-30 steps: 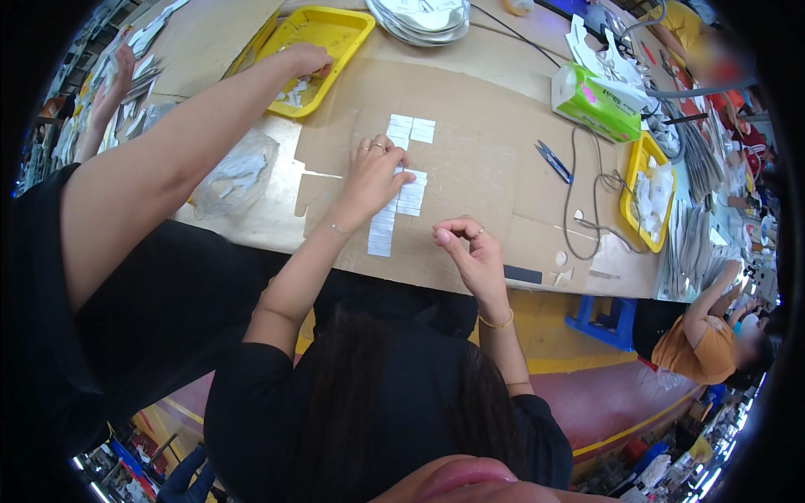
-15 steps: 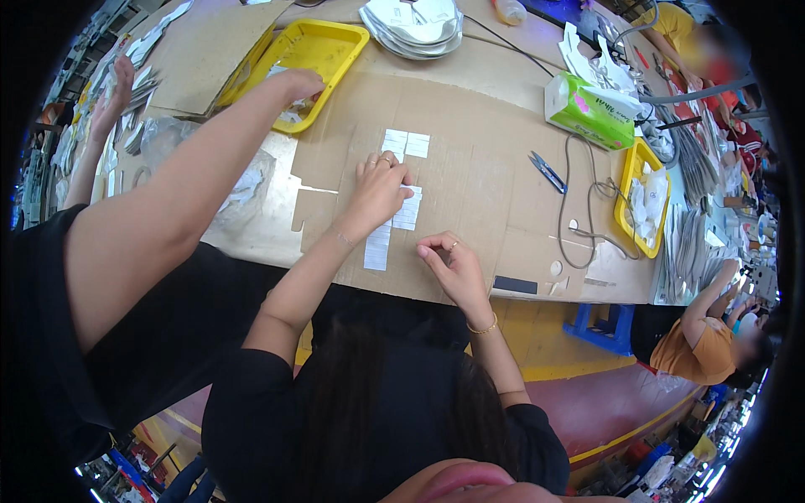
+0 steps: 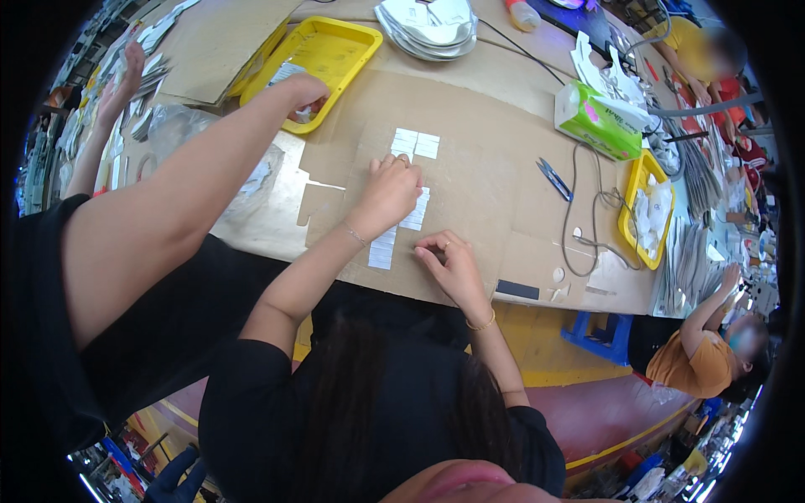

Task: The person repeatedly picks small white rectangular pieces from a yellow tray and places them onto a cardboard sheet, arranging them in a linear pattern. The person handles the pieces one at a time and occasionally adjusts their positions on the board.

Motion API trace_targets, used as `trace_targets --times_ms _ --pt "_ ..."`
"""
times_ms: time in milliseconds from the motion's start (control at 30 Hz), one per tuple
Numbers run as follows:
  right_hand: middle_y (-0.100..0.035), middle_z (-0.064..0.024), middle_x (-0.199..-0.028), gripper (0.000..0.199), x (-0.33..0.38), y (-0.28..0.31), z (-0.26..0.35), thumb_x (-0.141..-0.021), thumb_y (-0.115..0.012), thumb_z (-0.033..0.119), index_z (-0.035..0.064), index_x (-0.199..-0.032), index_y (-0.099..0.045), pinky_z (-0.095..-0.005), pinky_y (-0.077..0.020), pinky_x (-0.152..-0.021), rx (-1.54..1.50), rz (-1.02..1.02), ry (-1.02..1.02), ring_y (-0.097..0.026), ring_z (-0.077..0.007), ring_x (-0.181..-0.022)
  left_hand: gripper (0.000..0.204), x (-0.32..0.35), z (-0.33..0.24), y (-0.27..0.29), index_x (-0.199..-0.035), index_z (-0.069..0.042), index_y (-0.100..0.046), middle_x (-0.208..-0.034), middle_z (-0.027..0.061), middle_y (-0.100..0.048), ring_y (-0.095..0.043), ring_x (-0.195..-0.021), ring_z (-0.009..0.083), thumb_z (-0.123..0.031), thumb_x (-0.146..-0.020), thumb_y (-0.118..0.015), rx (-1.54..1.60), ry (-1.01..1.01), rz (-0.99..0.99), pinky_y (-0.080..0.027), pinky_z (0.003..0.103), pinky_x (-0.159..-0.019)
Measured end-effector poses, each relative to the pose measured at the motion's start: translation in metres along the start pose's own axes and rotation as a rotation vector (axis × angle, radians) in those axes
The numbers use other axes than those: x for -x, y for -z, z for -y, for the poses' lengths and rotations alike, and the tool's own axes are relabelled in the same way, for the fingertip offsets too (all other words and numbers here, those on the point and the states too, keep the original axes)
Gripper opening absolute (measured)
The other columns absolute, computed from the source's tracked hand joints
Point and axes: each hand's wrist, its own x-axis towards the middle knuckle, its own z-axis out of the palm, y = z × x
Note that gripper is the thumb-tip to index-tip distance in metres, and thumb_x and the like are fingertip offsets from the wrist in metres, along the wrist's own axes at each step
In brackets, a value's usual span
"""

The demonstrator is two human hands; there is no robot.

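On the left, another person's hand (image 3: 303,90) is over a yellow tray (image 3: 371,44) with some papers (image 3: 288,73) in it; I cannot tell how many are left. In the middle, white slips (image 3: 382,249) already lie in lines on the cardboard (image 3: 470,142), under and around the left hand (image 3: 387,191), but I cannot tell if its grip pinches one. The right hand (image 3: 459,270) has a narrow grip, just beside the slips, with nothing seen in it.
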Motion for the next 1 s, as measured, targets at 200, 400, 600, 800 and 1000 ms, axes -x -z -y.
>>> trace_targets --times_ms 200,400,600,800,1000 --pt "-0.065 -0.0094 -0.093 0.012 -0.002 -0.001 0.003 -0.088 -0.069 0.010 -0.0012 -0.094 -0.068 -0.0285 -0.0513 -0.073 0.015 0.009 0.017 -0.064 -0.0166 -0.082 0.007 0.005 -0.013 0.003 -0.084 -0.009 -0.064 -0.087 0.0093 -0.065 -0.060 -0.090 0.0281 -0.014 -0.081 -0.068 0.000 -0.040 -0.028 -0.035 0.041 -0.087" --pt "-0.061 -0.0090 -0.102 0.013 -0.002 0.000 0.004 -0.088 -0.069 0.014 0.0036 -0.096 -0.068 -0.0310 -0.0478 -0.080 -0.190 -0.120 -0.020 -0.061 -0.0186 -0.090 0.013 0.007 -0.023 0.017 -0.088 -0.004 -0.064 -0.080 0.0059 -0.066 -0.060 -0.070 0.0160 -0.012 -0.082 -0.072 0.575 0.108 0.010 -0.044 0.032 -0.072" --pt "-0.056 -0.0044 -0.109 0.015 -0.008 0.019 0.002 -0.091 -0.068 0.016 0.0055 -0.101 -0.068 -0.0246 -0.0474 -0.073 -0.397 -0.166 -0.100 -0.056 -0.0100 -0.092 0.017 0.016 -0.028 0.043 -0.097 -0.001 -0.064 -0.084 0.0004 -0.065 -0.057 -0.075 0.0044 -0.007 -0.084 -0.074 1.160 0.209 0.174 -0.045 0.020 -0.063" --pt "-0.061 -0.0012 -0.098 0.011 0.004 0.041 0.016 -0.093 -0.066 0.010 0.0043 -0.102 -0.068 -0.0213 -0.0425 -0.075 -0.717 -0.173 -0.080 -0.052 -0.0075 -0.083 0.021 0.031 -0.044 0.060 -0.103 0.000 -0.067 -0.087 -0.0011 -0.063 -0.054 -0.075 0.0029 -0.007 -0.085 -0.074 1.353 0.222 0.320 -0.042 0.017 -0.064" --pt "-0.062 -0.0028 -0.093 0.005 0.007 0.042 0.031 -0.087 -0.070 0.002 0.0024 -0.092 -0.071 -0.0227 -0.0432 -0.075 -0.881 -0.147 0.080 -0.055 -0.0094 -0.086 0.013 0.042 -0.057 0.076 -0.097 0.000 -0.069 -0.084 -0.0007 -0.062 -0.053 -0.073 0.0039 -0.006 -0.086 -0.073 1.274 0.177 0.334 -0.041 0.018 -0.064"
